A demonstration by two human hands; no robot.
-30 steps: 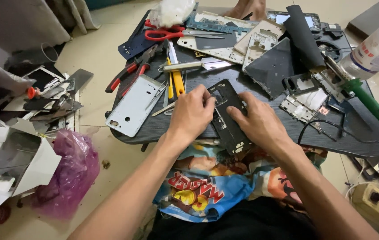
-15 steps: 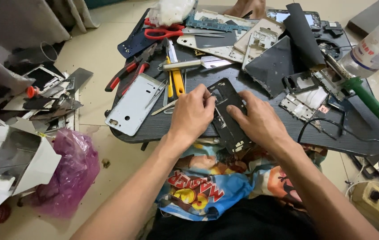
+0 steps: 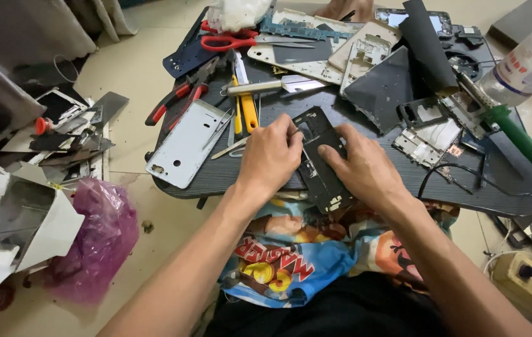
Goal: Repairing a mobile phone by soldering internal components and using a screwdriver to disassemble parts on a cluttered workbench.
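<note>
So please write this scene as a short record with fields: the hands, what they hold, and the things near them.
Left hand: left hand rests on the upper left edge of the black phone frame
Right hand: right hand presses on the frame's right side
Surface: dark board on the floor
Left of hands: white phone back cover, red-handled pliers
Above hands: yellow cutter, red scissors
Far right: green soldering iron

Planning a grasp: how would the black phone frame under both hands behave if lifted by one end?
The black phone frame looks thin with open cutouts, so probably light and liable to flex. It overhangs the table edge, so it may tip off if the left hand and right hand let go.
</note>
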